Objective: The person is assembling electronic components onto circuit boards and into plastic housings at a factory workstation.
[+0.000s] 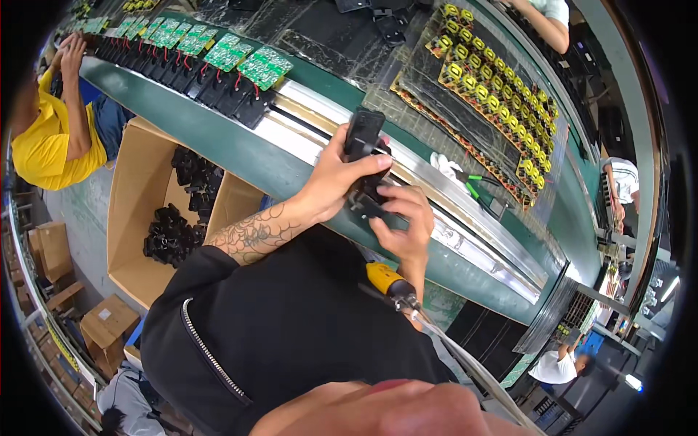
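Above the near edge of the bench, my left hand (pixel 331 174) grips a black plastic housing (pixel 365 129), its thumb lying across the front. My right hand (pixel 407 221) has its fingers curled at the lower end of the black plastic, pinching a dark part (pixel 369 198) there. Whether that part is separate from the housing I cannot tell, as my fingers cover where they meet. Beside my right wrist hangs a yellow-and-black power screwdriver (pixel 389 282) with a grey cable; neither hand holds it.
Green circuit boards (pixel 265 67) wired to black housings line the conveyor at the left. Panels of boards with yellow coils (pixel 494 94) lie at the right, near green-handled cutters (pixel 474 187) and a white cloth (pixel 445 166). A cardboard box (pixel 131 211) holds black parts. Co-workers stand around.
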Action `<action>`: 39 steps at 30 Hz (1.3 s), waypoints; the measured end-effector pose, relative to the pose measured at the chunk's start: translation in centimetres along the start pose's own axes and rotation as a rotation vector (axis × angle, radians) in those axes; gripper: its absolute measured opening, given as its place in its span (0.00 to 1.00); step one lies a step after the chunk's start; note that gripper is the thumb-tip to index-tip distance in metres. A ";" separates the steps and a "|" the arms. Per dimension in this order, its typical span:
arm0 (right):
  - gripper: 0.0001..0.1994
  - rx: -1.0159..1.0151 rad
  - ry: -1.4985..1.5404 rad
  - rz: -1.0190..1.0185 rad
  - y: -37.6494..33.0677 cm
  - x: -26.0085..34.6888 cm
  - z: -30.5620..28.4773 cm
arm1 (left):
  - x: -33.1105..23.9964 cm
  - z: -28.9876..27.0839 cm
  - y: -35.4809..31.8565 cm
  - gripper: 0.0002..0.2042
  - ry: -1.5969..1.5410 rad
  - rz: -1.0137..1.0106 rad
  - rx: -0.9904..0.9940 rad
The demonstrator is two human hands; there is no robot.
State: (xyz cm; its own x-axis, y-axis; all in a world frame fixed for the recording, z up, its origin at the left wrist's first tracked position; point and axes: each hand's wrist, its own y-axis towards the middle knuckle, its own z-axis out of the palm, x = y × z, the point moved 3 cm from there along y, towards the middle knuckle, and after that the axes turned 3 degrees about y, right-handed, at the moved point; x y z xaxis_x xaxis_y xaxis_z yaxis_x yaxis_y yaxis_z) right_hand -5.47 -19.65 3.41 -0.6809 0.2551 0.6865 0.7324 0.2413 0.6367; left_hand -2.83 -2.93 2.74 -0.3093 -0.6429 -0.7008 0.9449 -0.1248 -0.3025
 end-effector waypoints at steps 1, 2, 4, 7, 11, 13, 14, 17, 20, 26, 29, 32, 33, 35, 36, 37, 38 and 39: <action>0.18 -0.028 0.062 -0.012 0.4 0.2 0.1 | -0.4 -0.5 0.1 0.28 -0.041 0.005 -0.015; 0.16 -0.057 0.123 -0.022 0.6 0.4 0.2 | -0.7 -0.9 0.2 0.28 -0.083 0.009 -0.028; 0.14 -0.292 -0.047 0.042 0.4 0.2 -1.0 | -1.2 -2.0 0.4 0.28 -0.058 0.042 -0.051; 0.16 -0.092 -0.453 0.354 -0.1 -0.4 -2.8 | -2.5 -3.7 0.4 0.28 0.019 0.165 -0.101; 0.20 0.202 -0.640 0.704 1.6 0.4 -2.2 | -2.5 -3.6 0.9 0.27 0.054 0.128 -0.014; 0.22 0.301 -0.691 0.819 1.5 0.3 -1.6 | -2.4 -3.4 1.1 0.27 0.066 0.121 0.014; 0.23 0.260 -0.640 0.816 1.4 0.3 -1.3 | -2.3 -3.2 1.1 0.27 0.083 0.116 0.037; 0.28 0.143 -0.483 0.801 1.2 0.3 -0.2 | -1.7 -2.8 0.8 0.26 0.134 0.106 0.103; 0.28 0.162 -0.343 0.619 3.6 1.6 0.9 | -0.7 -2.1 0.4 0.25 0.079 0.035 0.121; 0.26 0.063 -0.235 0.227 4.1 1.9 2.1 | -0.6 -0.7 -0.6 0.23 -0.049 -0.166 0.079; 0.23 -0.095 -0.180 0.189 2.4 1.6 1.0 | -0.6 -1.0 -0.3 0.23 0.021 -0.137 0.039; 0.19 -0.421 -0.173 0.239 0.0 0.9 -1.1 | -2.0 -1.9 0.1 0.25 0.270 0.073 0.014; 0.19 -0.425 -0.176 0.242 -0.5 0.6 -1.4 | -2.1 -2.2 0.2 0.25 0.272 0.069 0.018; 0.17 -0.358 -0.421 0.289 -1.4 0.2 -1.8 | -2.9 -2.8 0.2 0.28 0.782 0.262 0.070; 0.16 -0.322 -0.542 0.312 -1.8 0.1 -2.0 | -3.0 -2.9 0.2 0.29 1.035 0.361 0.097; 0.16 -0.284 -0.664 0.334 -2.0 0.1 -2.2 | -3.0 -2.7 0.1 0.31 1.287 0.463 0.125; 0.16 -0.288 -0.660 0.336 -2.1 0.2 -2.3 | -3.0 -2.5 0.0 0.31 1.292 0.462 0.126; 0.15 -0.268 -0.640 0.359 -2.1 0.3 -2.4 | -2.9 -2.0 -0.2 0.33 1.346 0.423 0.113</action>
State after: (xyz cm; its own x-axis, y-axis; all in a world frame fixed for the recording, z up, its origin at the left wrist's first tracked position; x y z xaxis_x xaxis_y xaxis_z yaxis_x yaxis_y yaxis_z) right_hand -7.24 -22.28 3.11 -0.2114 0.7852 0.5821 0.8286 -0.1720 0.5328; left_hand -2.37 0.52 3.58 0.1918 0.5467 -0.8151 0.9742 -0.2069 0.0905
